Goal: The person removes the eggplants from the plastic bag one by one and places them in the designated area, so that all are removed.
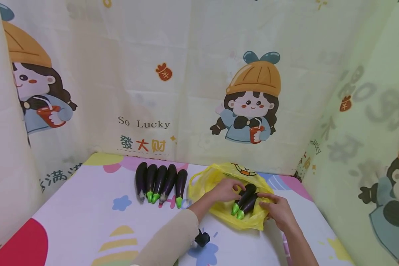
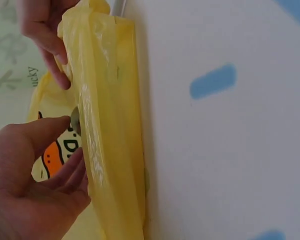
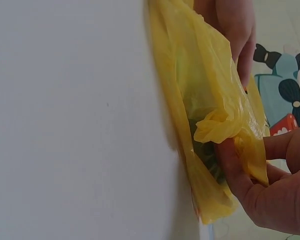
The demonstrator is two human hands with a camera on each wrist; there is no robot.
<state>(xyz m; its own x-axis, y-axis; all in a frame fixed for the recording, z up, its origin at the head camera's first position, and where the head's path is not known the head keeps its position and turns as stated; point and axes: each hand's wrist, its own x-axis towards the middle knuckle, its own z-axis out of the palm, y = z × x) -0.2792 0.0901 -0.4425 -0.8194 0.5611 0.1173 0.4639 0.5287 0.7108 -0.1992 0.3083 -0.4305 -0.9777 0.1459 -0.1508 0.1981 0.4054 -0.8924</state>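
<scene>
A yellow plastic bag (image 1: 219, 210) lies on the table with its mouth toward me. Two dark eggplants (image 1: 248, 192) with green caps rest side by side inside it. My left hand (image 1: 227, 189) reaches over the bag's near edge, its fingertips at the left eggplant; in the left wrist view, thumb and fingers of the left hand (image 2: 40, 175) stand apart, tips partly hidden by the plastic. At the bag's right edge, my right hand (image 1: 279, 210) pinches the plastic; in the right wrist view, fingers of the right hand (image 3: 275, 195) lie on both sides of the film.
Several more eggplants (image 1: 160, 183) lie in a row on the table, left of the bag. A small black object (image 1: 203, 239) shows beside the left forearm. Printed curtains (image 1: 193, 85) stand around the back and sides of the table (image 1: 86, 207).
</scene>
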